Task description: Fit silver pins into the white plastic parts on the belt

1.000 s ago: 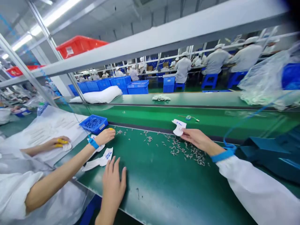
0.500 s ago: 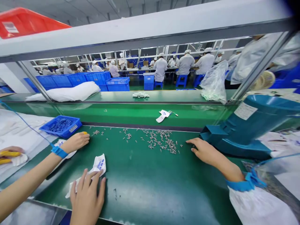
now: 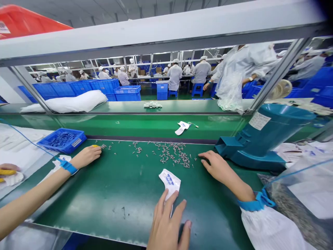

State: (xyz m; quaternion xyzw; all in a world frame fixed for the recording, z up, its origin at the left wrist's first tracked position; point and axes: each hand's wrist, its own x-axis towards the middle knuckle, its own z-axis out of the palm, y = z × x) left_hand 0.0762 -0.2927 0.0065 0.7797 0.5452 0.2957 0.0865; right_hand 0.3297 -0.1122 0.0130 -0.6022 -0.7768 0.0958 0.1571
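My left hand (image 3: 168, 222) reaches up from the bottom edge with its fingers spread, the fingertips resting on a white, flat, shaped piece (image 3: 170, 184) with blue print. My right hand (image 3: 214, 165), banded in blue at the wrist, lies low over the green worktop (image 3: 117, 191). Its index finger and thumb are apart, and nothing shows between them. Just left of those fingertips, many tiny silvery parts (image 3: 174, 152) are scattered. A co-worker's hand (image 3: 88, 156), with a yellow finger cover, touches the left end of the scattered parts.
A blue tray (image 3: 74, 147) of small blue pieces stands at left, near another co-worker hand (image 3: 7, 172) wearing yellow finger covers. A teal plastic hopper (image 3: 273, 128) stands at right. Another white piece with a wire (image 3: 182, 127) lies on the green strip (image 3: 140, 125) behind.
My left hand and the white printed piece have moved right across the worktop. My right hand stays beside the tiny parts. The view has shifted slightly.
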